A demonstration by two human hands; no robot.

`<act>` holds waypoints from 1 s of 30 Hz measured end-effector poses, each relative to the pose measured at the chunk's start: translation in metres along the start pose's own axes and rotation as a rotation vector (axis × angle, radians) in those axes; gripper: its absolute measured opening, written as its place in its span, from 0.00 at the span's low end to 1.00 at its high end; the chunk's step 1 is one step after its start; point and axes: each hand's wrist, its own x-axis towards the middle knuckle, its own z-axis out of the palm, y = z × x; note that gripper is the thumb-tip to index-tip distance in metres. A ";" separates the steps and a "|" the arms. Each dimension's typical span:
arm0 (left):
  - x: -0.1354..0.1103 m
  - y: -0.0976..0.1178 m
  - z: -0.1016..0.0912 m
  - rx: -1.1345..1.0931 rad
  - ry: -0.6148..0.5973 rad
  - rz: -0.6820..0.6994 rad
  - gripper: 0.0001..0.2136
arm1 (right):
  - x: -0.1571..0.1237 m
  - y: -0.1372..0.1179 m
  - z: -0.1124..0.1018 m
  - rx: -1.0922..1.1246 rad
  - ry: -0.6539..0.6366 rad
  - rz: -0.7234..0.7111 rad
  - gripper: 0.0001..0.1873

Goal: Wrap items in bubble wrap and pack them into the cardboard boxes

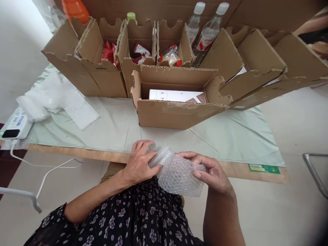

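A piece of clear bubble wrap (179, 176) hangs between my hands over my lap, just in front of the table edge. My right hand (211, 169) grips its right side, thumb on top and fingers behind. At the upper left end, my left hand (142, 160) has its thumb and fingers curled around the wrap's rolled edge. Whether anything lies inside the wrap, I cannot tell. Beyond my hands stands a cardboard bin (179, 114) with a white box (174, 95) in it.
Behind stands a row of cardboard bins (99, 80), some holding red packets (108, 52). Two clear bottles (208, 29) rise at the back. More bubble wrap (79, 107) lies on the left of the table, near a white device (19, 124) with a cable. Metal tubing (314, 172) stands at right.
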 end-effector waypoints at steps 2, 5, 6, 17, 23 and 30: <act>-0.002 -0.001 0.005 0.043 -0.012 0.012 0.09 | -0.007 0.002 0.003 0.091 0.037 -0.033 0.12; -0.004 -0.006 0.005 0.064 0.082 -0.053 0.12 | -0.017 0.006 0.008 0.251 0.147 -0.069 0.12; -0.003 -0.008 0.003 0.061 0.136 -0.087 0.16 | -0.020 0.008 0.009 0.283 0.204 -0.066 0.12; 0.004 -0.003 -0.006 0.048 0.128 -0.015 0.15 | -0.022 0.038 0.004 0.166 0.215 0.025 0.13; 0.010 -0.002 0.007 0.164 0.064 -0.061 0.09 | -0.031 0.029 0.009 0.210 0.199 -0.017 0.12; 0.009 0.007 0.008 0.156 0.021 -0.129 0.06 | -0.019 0.004 0.040 0.232 -0.005 -0.010 0.11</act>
